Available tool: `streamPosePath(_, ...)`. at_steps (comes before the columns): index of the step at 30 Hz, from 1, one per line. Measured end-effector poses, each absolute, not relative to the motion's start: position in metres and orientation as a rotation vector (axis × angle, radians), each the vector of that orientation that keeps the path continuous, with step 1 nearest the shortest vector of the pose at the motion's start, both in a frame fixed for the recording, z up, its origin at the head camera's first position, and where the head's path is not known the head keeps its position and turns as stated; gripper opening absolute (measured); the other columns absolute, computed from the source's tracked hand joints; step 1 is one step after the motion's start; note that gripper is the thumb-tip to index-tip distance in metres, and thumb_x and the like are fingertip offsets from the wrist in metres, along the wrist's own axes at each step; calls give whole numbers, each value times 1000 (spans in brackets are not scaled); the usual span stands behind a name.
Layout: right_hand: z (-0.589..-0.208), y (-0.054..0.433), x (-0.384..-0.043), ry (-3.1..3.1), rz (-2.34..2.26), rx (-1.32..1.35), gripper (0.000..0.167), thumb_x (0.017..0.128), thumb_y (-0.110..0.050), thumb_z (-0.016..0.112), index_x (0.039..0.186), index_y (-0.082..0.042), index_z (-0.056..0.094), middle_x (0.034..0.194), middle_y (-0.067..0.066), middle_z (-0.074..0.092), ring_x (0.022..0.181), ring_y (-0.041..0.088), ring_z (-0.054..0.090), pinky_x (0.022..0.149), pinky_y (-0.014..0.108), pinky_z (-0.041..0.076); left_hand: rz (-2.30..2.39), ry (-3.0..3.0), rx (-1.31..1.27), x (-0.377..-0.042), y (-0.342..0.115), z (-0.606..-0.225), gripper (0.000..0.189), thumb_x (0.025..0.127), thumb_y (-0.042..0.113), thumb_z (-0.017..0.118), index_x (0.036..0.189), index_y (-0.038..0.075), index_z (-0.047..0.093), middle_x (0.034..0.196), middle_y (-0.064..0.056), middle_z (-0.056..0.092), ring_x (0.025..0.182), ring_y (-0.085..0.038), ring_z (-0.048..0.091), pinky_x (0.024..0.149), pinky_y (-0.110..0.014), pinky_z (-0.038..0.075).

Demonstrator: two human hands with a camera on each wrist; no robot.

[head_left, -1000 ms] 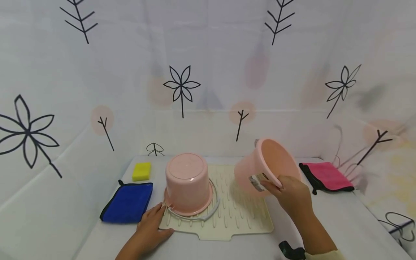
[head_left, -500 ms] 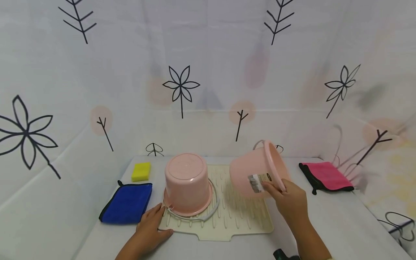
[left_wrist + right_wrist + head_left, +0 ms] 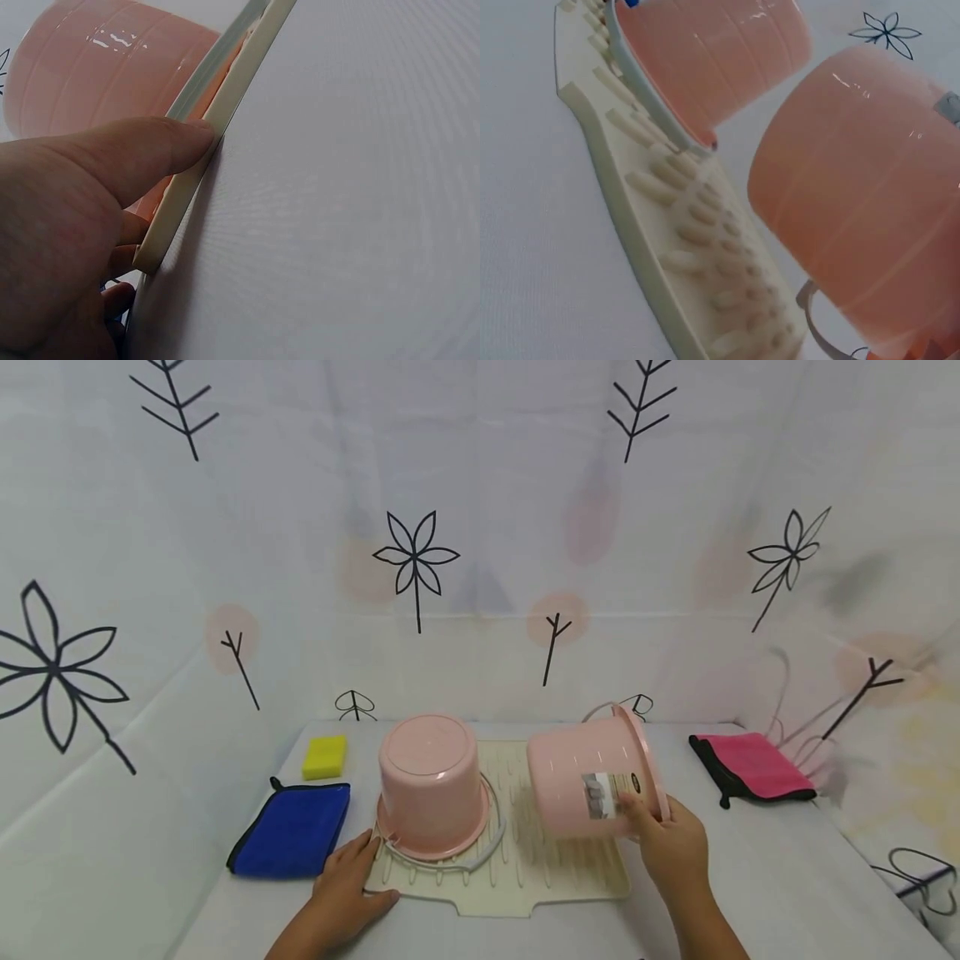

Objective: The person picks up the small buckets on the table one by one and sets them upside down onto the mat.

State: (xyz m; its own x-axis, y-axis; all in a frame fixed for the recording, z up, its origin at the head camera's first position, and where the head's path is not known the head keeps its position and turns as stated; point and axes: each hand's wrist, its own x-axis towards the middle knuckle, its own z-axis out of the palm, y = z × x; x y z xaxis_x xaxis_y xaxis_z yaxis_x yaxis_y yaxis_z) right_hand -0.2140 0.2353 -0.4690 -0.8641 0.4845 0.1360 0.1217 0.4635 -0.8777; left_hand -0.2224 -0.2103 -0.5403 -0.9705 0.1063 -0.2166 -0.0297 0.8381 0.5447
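The bucket in the right hand hangs on its side over the right half of the cream draining tray, its base toward the left and its mouth toward the right. The right thumb lies on the outside by the label, pinching the rim; how the other fingers sit behind the rim cannot be told. The left hand has its thumb and fingers spread about the tray's near left corner, thumb against the near edge, steadying rather than lifting.

The bucket looks like thin, glossy plastic: probably light and fairly stiff, a little slick along the wall and unlikely to break easily. The rim seems the best hold; the swinging handle would give less control of the tilt.

Compared with half a second ago, the mouth has turned away, hiding the inside, and the label shows more squarely; the rim and right hand sit slightly lower. The upturned bucket on the tray's left half and the left hand have stayed put.
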Motion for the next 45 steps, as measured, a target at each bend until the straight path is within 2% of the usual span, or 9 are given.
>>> streamPosePath(8,-481,235,-212,-2225,1591,-604,79,93,-66,66,123,7,65,99,18,75,74,14,67,67,25,62,809,2797,72,-222,-210,-535,104,82,61,82,161,10,40,171,-14,27,152,-53,20,107,-84,25)
streamPosePath(15,-486,234,-210,-2182,1652,-603,73,95,-63,65,124,5,64,101,16,75,72,12,66,65,22,61,838,2791,72,-222,-211,-540,104,81,61,83,161,9,41,171,-15,28,151,-54,21,106,-84,24)
streamPosePath(24,-485,234,-206,-2109,1710,-522,56,100,-47,67,120,6,65,82,0,72,65,10,65,61,22,59,855,2777,50,-220,-209,-533,103,84,57,82,164,10,35,170,-15,31,154,-49,21,115,-78,22)
streamPosePath(27,-484,234,-205,-2105,1710,-481,51,101,-43,68,116,6,66,78,-4,71,63,11,65,60,24,59,925,2800,51,-220,-206,-525,97,90,49,79,164,6,33,166,-19,37,153,-48,28,119,-72,25)
streamPosePath(31,-485,232,-205,-2128,1714,-454,49,101,-42,68,114,5,66,79,-3,72,64,11,65,61,24,59,931,2910,20,-220,-200,-508,80,96,38,74,157,-1,41,156,-27,48,147,-48,42,116,-69,34)
streamPosePath(34,-485,231,-206,-2139,1721,-446,47,100,-41,70,113,5,67,79,-2,71,66,11,64,61,24,58,917,3078,1,-215,-192,-494,65,98,31,71,152,1,50,148,-21,58,140,-43,51,110,-70,38)
streamPosePath(37,-486,230,-206,-2144,1702,-428,45,100,-38,71,113,5,68,80,-1,71,67,10,64,62,23,58,994,3256,46,-209,-179,-481,51,98,26,70,144,8,58,136,-9,66,129,-33,60,105,-66,44)
streamPosePath(40,-486,228,-205,-2148,1692,-404,44,100,-37,71,114,5,68,83,0,72,68,9,65,63,21,59,1166,3362,247,-201,-162,-470,43,95,19,73,136,12,63,129,-1,66,123,-21,60,103,-57,49)
streamPosePath(45,-486,227,-203,-2141,1720,-376,44,101,-35,69,115,6,68,85,-1,72,71,8,67,66,21,60,1394,3252,693,-192,-127,-459,48,90,14,76,135,18,62,134,9,60,123,-13,56,98,-47,54)
